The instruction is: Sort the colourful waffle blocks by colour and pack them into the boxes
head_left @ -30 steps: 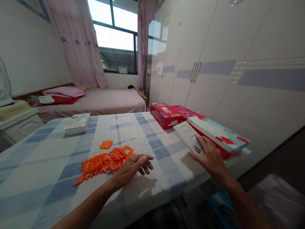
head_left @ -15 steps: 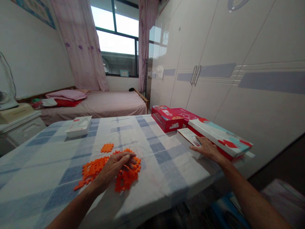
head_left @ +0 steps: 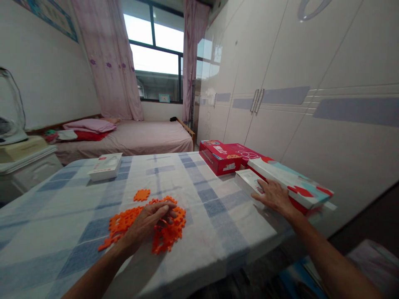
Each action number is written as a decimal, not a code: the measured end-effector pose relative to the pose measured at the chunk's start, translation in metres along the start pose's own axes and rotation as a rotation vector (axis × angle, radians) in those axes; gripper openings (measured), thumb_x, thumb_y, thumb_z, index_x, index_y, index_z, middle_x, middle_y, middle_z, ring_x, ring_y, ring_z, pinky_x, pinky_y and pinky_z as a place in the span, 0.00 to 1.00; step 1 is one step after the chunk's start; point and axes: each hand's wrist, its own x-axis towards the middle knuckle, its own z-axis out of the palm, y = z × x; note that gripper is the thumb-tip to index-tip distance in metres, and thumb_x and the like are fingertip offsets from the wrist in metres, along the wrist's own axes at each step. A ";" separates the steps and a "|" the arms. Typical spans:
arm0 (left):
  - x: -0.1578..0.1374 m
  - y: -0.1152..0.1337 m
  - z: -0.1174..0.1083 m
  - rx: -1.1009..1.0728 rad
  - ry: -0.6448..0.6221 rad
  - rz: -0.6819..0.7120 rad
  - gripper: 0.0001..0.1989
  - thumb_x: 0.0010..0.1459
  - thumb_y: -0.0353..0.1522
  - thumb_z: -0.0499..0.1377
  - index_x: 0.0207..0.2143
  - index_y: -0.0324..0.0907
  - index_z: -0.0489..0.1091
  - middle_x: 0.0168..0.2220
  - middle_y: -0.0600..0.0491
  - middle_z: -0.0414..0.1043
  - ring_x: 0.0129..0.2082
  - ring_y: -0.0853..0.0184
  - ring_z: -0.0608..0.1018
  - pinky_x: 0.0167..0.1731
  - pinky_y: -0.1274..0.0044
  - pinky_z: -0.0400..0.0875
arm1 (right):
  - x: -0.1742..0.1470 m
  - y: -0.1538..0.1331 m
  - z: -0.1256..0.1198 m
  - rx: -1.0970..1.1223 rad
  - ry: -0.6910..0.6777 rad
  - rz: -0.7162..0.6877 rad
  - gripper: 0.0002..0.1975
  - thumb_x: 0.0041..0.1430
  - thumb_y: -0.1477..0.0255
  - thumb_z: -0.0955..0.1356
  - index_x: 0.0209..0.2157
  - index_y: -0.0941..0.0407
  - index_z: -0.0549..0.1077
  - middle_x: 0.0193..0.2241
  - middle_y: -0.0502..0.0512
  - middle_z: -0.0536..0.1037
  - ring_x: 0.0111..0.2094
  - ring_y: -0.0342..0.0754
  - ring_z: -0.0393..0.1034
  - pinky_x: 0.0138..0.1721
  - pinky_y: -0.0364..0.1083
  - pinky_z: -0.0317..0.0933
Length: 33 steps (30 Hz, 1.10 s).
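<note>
My left hand [head_left: 157,214] hovers over or rests on a heap of orange interlocking puzzle pieces [head_left: 124,220]; contact cannot be made out. Its fingers are loosely bent and slightly apart, with nothing visible in them. One separate orange piece [head_left: 141,194] lies just beyond the heap. Over at the right, my right hand [head_left: 274,195] lies with spread fingers on the top of a small white box [head_left: 247,179]. The hand covers the near end of that box.
A red box [head_left: 220,160] and a long white, red and teal box [head_left: 291,182] stand beside the small box. Another white box [head_left: 106,167] sits at the far left of the checked tablecloth [head_left: 215,232]. Beyond are a bed [head_left: 149,135] and a wardrobe [head_left: 280,62].
The whole view has shifted slightly down and right. Both hands keep nearly the same places, the left over the orange pieces and the right on the small white box.
</note>
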 end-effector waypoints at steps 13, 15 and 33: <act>0.036 -0.004 -0.077 0.313 0.457 0.299 0.21 0.56 0.40 0.51 0.46 0.36 0.71 0.41 0.45 0.76 0.38 0.62 0.77 0.38 0.71 0.72 | 0.010 -0.072 0.014 0.343 0.326 -0.373 0.21 0.59 0.63 0.61 0.50 0.59 0.70 0.51 0.64 0.71 0.53 0.58 0.64 0.50 0.57 0.61; 0.051 -0.007 -0.112 0.562 0.755 0.298 0.20 0.54 0.35 0.50 0.45 0.36 0.72 0.47 0.43 0.73 0.47 0.60 0.74 0.48 0.69 0.68 | 0.020 -0.095 0.024 0.479 0.298 -0.413 0.21 0.58 0.62 0.61 0.48 0.59 0.71 0.49 0.64 0.72 0.51 0.58 0.66 0.51 0.58 0.61; 0.147 -0.024 -0.224 0.923 1.061 -0.321 0.44 0.46 0.53 0.56 0.61 0.41 0.52 0.63 0.35 0.47 0.60 0.45 0.58 0.49 0.59 0.63 | 0.041 -0.151 0.074 0.619 0.176 -0.506 0.18 0.59 0.62 0.60 0.44 0.55 0.74 0.47 0.60 0.74 0.48 0.54 0.71 0.51 0.55 0.65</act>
